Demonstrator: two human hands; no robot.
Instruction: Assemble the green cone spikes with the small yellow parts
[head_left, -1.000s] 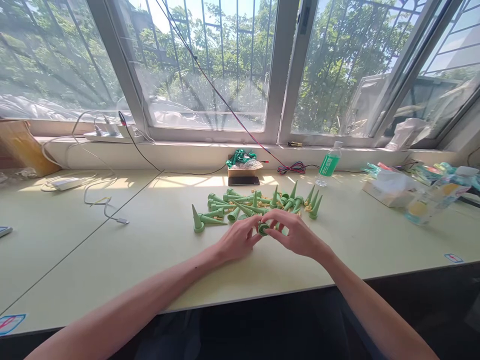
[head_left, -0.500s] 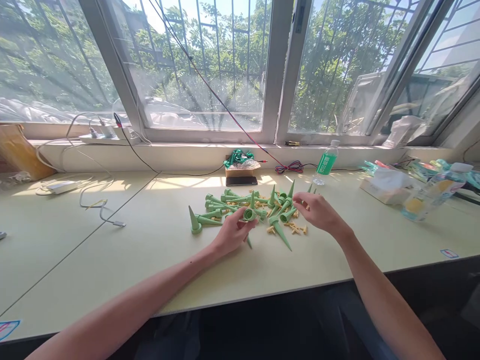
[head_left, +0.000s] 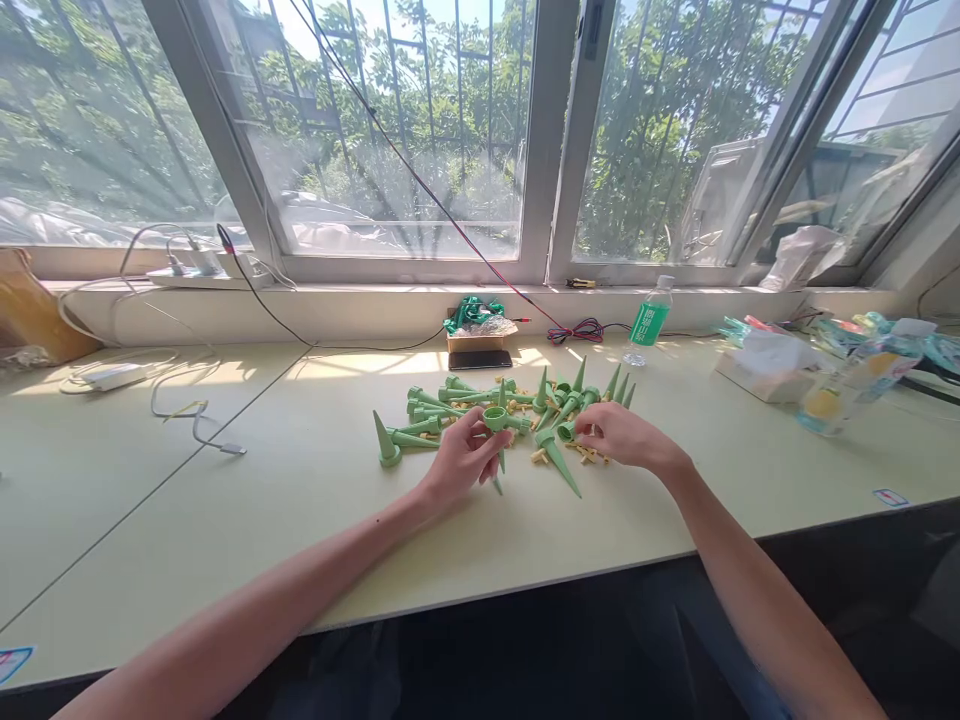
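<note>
Across the pale table (head_left: 300, 540) spreads a heap of green spikes (head_left: 541, 393). At its near side, the left hand (head_left: 454, 460) curls its fingers around a hollow green cone (head_left: 495, 422), mouth upward; to the right, the right hand (head_left: 628, 436) bends, fingers bunched, beside small yellow pieces (head_left: 587, 456), its hold unclear.

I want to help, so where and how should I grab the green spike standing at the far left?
Pinch the green spike low on its sides, just above the wide base, probably coming from the left. It stands point up, narrowing upward, so low down should give more grip, and another spike lies close on its right.
</note>
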